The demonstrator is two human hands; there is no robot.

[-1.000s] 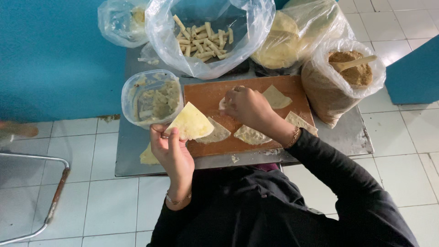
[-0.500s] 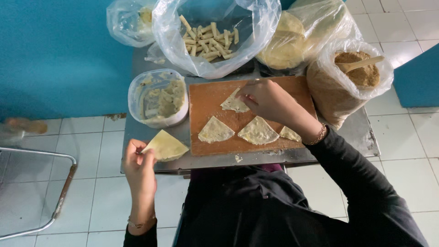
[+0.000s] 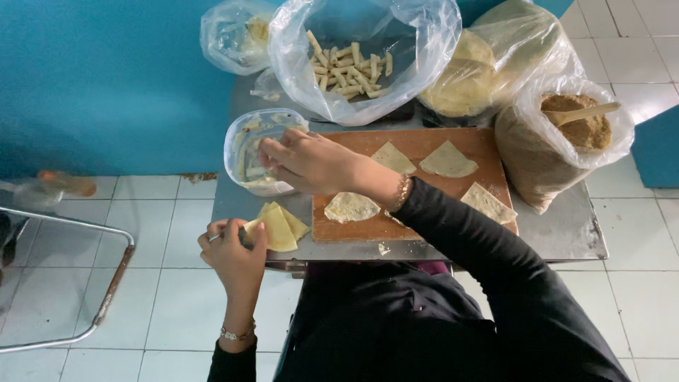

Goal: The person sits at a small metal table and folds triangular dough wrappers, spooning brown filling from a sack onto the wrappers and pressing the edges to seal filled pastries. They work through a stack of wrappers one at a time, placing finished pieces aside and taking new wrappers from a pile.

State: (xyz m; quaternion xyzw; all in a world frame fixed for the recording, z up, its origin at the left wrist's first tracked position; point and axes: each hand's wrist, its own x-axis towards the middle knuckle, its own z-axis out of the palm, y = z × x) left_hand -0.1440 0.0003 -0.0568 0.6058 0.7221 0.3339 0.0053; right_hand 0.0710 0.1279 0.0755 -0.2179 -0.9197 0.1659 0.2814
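My left hand point(image 3: 233, 253) pinches a thin yellow triangular pastry sheet point(image 3: 272, 228) at the near left corner of the metal table point(image 3: 566, 233), on top of a few like sheets. My right hand point(image 3: 311, 161) reaches left across the wooden cutting board point(image 3: 424, 145), fingertips at the rim of a clear plastic bowl point(image 3: 244, 141) with pale paste inside; it holds nothing I can see. Several triangular sheets lie on the board, one with filling point(image 3: 351, 206) nearest me.
A clear bag of rolled pastry sticks point(image 3: 353, 60) sits at the back. Beside it are a bag of stacked round wrappers point(image 3: 470, 85), a bag of brown filling with a wooden spoon point(image 3: 580, 127), and a small bag point(image 3: 237, 32). A metal chair frame point(image 3: 106, 283) stands left.
My right hand swung left from the board's sheets to the bowl. My left hand brought its sheet from mid-air down to the table's near left corner.
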